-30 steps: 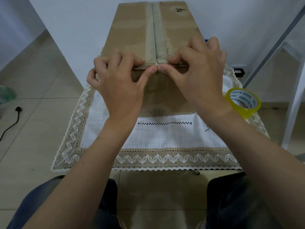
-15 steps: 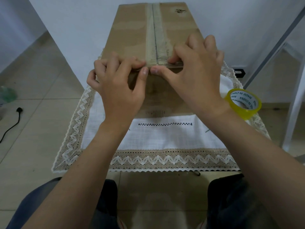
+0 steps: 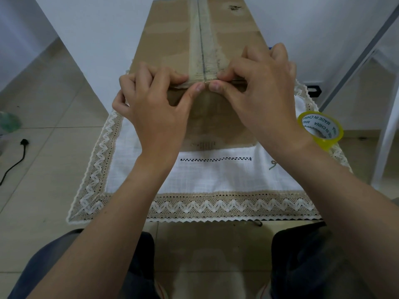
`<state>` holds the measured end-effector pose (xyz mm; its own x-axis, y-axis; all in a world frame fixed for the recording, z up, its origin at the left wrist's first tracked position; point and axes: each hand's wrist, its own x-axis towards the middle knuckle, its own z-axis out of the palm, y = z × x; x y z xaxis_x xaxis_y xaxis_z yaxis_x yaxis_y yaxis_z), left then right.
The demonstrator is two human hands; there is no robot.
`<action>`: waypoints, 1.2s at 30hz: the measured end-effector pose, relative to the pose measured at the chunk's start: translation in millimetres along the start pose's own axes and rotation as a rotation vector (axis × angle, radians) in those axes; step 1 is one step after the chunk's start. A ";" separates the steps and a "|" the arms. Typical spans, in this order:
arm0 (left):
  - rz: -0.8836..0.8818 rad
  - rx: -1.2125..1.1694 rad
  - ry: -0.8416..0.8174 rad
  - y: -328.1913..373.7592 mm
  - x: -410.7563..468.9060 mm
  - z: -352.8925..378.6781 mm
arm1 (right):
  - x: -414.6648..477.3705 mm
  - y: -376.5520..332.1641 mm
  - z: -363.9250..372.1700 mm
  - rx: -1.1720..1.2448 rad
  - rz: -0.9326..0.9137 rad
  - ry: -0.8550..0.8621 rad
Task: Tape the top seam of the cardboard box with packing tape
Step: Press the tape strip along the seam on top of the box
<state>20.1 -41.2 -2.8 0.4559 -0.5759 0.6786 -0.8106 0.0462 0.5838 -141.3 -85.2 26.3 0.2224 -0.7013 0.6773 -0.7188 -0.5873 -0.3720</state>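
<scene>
A tall brown cardboard box [image 3: 170,37] stands on a lace-edged white cloth [image 3: 216,178]. A strip of clear tape [image 3: 203,50] runs along its top centre seam. My left hand [image 3: 151,104] and my right hand [image 3: 259,91] both hold the box's near top edge, fingers curled over the top and thumbs on the front face. The two thumb tips meet at the seam's near end, pressing the tape end over the edge. A yellow roll of packing tape [image 3: 320,130] lies on the cloth to the right, untouched.
A white wall rises right behind the box. A white frame leg [image 3: 386,134] stands at the right. A black cable with a plug [image 3: 19,154] lies on the tiled floor at the left. My knees [image 3: 313,255] are below the cloth's front edge.
Both thumbs slid apart slightly half a second ago, then came back together at the seam's near end. The hands otherwise stay on the box edge.
</scene>
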 end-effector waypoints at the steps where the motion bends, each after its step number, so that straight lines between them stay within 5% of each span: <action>1: 0.004 -0.008 0.001 -0.7 0.2 -0.5 | -0.5 0.7 0.6 0.000 -0.002 0.007; 23: 0.309 0.127 0.042 -34.4 -12.7 4.5 | -25.7 21.4 36.0 -0.159 -0.136 0.223; 36: 0.417 0.198 0.028 -48.5 -16.4 5.7 | -34.5 33.4 31.1 -0.246 -0.216 0.073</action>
<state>49.8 -38.6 -44.8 0.0833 -0.5184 0.8511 -0.9803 0.1110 0.1635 -152.4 -93.2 -29.3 0.3456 -0.5349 0.7710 -0.7997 -0.5977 -0.0562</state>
